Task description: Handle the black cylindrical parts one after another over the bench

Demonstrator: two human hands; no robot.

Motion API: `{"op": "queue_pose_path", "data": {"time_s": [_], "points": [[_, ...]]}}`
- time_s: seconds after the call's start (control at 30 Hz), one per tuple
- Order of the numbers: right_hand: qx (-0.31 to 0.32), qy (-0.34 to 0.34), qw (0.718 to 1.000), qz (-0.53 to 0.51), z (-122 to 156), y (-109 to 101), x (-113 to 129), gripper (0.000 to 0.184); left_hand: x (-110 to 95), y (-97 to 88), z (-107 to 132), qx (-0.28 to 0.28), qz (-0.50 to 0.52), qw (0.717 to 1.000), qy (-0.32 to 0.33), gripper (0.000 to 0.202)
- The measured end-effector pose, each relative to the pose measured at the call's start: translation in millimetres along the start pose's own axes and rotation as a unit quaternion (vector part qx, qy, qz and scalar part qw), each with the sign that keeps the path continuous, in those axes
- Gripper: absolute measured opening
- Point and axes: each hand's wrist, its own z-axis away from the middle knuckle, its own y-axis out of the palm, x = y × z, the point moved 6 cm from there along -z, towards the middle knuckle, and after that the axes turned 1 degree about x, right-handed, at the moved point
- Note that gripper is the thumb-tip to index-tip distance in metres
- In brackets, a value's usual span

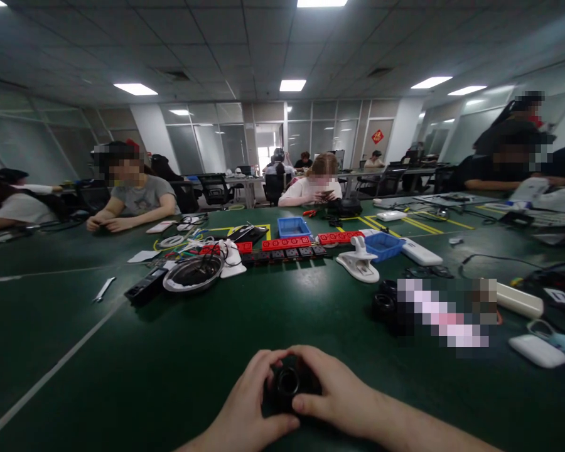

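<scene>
Cupping a glossy, round-rimmed black object (288,382): left hand (247,397), right hand (335,390).

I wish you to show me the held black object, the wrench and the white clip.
Black object (289,381): head view, its round opening.
Wrench (104,289): head view, middle of shaft.
White clip (360,267): head view, its lower part.

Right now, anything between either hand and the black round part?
Nothing visible. The left hand and right hand are curled around the black round part; the white clip lies well beyond them on the table.
</scene>
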Motion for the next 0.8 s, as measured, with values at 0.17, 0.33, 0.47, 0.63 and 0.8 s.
{"op": "queue_pose_path", "data": {"time_s": [0.17, 0.33, 0.47, 0.63, 0.8], "points": [[-0.001, -0.014, 1.0, 0.017, 0.1, -0.8, 1.1, 0.058, 2.2, -0.5, 0.8, -0.013, 0.014, 1.0, 0.005, 0.062], [-0.03, 0.009, 0.999, 0.015, 1.9, -4.2, 5.1, 0.054, 1.0, -1.3, 4.3, -0.021, 0.012, 1.0, -0.017, 0.061], [-0.052, 0.023, 0.998, 0.022, 3.3, -4.2, 7.1, 0.056, -1.3, -1.5, 4.6, -0.03, 0.003, 1.0, -0.006, 0.06], [0.015, -0.025, 1.0, -0.005, 1.2, -1.2, 6.1, 0.051, -2.1, -3.0, 3.1, -0.034, 0.012, 0.999, 0.002, 0.052], [0.104, -0.039, 0.994, 0.012, -4.8, -1.2, 4.4, 0.047, -4.4, -4.3, 0.6, -0.015, 0.014, 1.0, 0.004, 0.037]]}}
